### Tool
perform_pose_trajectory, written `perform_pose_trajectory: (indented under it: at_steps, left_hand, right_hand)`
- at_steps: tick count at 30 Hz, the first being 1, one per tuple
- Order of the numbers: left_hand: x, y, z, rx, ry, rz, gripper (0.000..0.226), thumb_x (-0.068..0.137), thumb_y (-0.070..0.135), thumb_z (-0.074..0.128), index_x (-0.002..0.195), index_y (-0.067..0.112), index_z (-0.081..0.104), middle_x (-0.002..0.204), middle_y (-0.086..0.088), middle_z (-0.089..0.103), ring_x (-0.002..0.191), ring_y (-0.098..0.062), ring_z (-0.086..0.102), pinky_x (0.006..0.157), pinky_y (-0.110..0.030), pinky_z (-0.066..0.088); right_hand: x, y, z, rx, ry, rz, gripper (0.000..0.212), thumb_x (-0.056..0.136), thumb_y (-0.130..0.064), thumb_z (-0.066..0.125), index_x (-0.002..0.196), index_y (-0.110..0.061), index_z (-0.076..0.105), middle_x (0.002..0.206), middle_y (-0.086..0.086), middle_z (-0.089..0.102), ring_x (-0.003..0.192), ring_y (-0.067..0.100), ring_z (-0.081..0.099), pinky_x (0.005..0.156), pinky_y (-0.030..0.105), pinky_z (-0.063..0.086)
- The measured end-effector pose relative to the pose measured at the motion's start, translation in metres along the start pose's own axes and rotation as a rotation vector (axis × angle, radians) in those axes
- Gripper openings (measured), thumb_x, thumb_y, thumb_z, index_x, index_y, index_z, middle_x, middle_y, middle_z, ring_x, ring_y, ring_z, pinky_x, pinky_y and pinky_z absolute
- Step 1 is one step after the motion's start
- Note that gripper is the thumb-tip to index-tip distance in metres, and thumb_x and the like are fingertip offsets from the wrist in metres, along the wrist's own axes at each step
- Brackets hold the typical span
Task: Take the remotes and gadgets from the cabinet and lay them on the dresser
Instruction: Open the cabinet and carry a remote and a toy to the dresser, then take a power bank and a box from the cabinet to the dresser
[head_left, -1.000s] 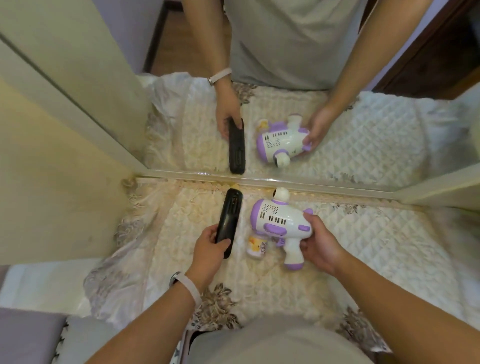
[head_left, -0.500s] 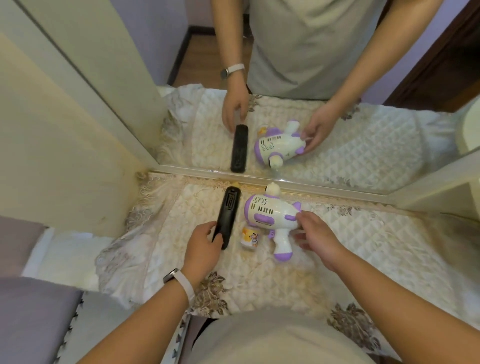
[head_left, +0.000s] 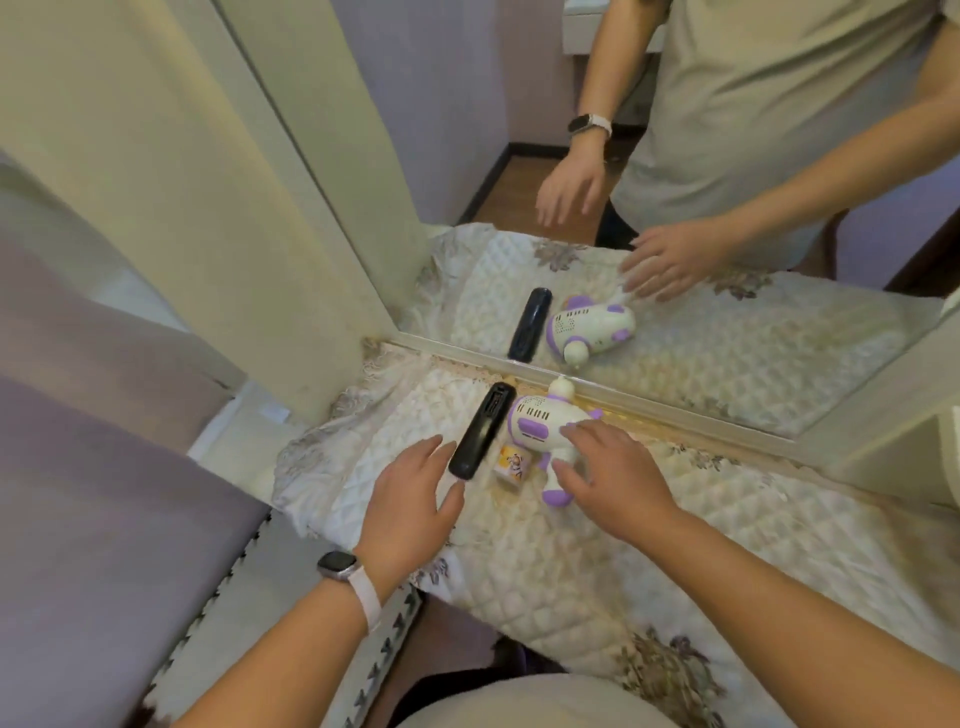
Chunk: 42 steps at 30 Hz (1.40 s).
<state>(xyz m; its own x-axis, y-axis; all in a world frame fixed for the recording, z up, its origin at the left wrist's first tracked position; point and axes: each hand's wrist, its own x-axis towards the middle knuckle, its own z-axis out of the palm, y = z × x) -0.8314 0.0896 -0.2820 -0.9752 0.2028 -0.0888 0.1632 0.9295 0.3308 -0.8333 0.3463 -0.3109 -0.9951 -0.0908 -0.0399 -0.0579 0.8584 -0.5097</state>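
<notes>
Both hands now off, fingers spread: left hand (head_left: 410, 501) beside remote (head_left: 479, 430), right hand (head_left: 613, 474) over toy gun (head_left: 545, 427).

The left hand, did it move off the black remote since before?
Yes. The left hand has let go and pulled back toward the person, away from the mirror. It is open, beside the black remote, which lies on the quilted cover.

On the quilted cover (head_left: 649, 525) of the dresser, the remote (head_left: 478, 431) lies left of the toy gun (head_left: 540, 426), just beside it. A small bottle (head_left: 511, 464) sits between them, nearer the person. Behind both stands the mirror (head_left: 727, 338).
</notes>
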Motion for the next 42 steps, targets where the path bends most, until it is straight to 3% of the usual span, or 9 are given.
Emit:
perform_pose_trajectory:
  at_steps: [4,14,20,24,29,42]
  left_hand:
    - [-0.034,0.005,-0.011,0.157,0.067,-0.002,0.056,0.090,0.047,0.041,0.136,0.018,0.054,0.143,-0.006,0.051,0.130,-0.028,0.048,0.104,-0.045,0.039]
    - [-0.152,-0.021,-0.053,0.213,0.267,-0.213,0.049,0.092,0.045,0.045,0.132,0.020,0.055,0.140,-0.004,0.053,0.130,-0.026,0.047,0.106,-0.047,0.038]
    - [-0.250,-0.046,-0.075,0.248,0.407,-0.366,0.046,0.090,0.043,0.048,0.128,0.019,0.059,0.133,-0.003,0.058,0.126,-0.023,0.050,0.104,-0.043,0.040]
    - [-0.338,-0.072,-0.080,0.276,0.471,-0.496,0.046,0.088,0.042,0.050,0.125,0.017,0.061,0.131,-0.004,0.060,0.123,-0.025,0.054,0.102,-0.042,0.041]
    - [-0.467,-0.101,-0.084,0.301,0.546,-0.648,0.043,0.086,0.042,0.053,0.120,0.018,0.064,0.128,-0.003,0.062,0.121,-0.023,0.053,0.102,-0.038,0.036]
    - [-0.741,-0.130,-0.089,0.329,0.720,-1.006,0.043,0.091,0.042,0.052,0.127,0.020,0.062,0.133,0.001,0.059,0.127,-0.020,0.050,0.107,-0.037,0.034]
  right_hand:
    - [-0.006,-0.028,0.002,-0.069,0.008,-0.243,0.048,0.086,-0.049,0.044,0.116,-0.020,0.067,0.115,0.005,0.068,0.105,0.030,0.063,0.088,0.044,0.049]
    - [-0.024,-0.133,0.015,-0.210,-0.064,-0.792,0.044,0.088,-0.048,0.053,0.117,-0.017,0.064,0.120,0.010,0.065,0.106,0.031,0.061,0.086,0.043,0.050]
    - [-0.066,-0.217,0.032,-0.245,-0.096,-1.031,0.045,0.085,-0.045,0.051,0.115,-0.015,0.066,0.117,0.011,0.066,0.105,0.031,0.061,0.087,0.042,0.049]
    - [-0.116,-0.280,0.059,-0.293,-0.125,-1.206,0.048,0.089,-0.051,0.045,0.118,-0.017,0.064,0.120,0.007,0.063,0.111,0.029,0.057,0.093,0.044,0.045]
    - [-0.205,-0.364,0.095,-0.241,-0.109,-1.388,0.046,0.087,-0.049,0.052,0.114,-0.015,0.066,0.120,0.011,0.064,0.109,0.032,0.059,0.091,0.045,0.046]
    - [-0.425,-0.538,0.177,-0.087,-0.117,-1.823,0.047,0.088,-0.048,0.051,0.117,-0.015,0.065,0.117,0.007,0.065,0.108,0.031,0.058,0.094,0.043,0.046]
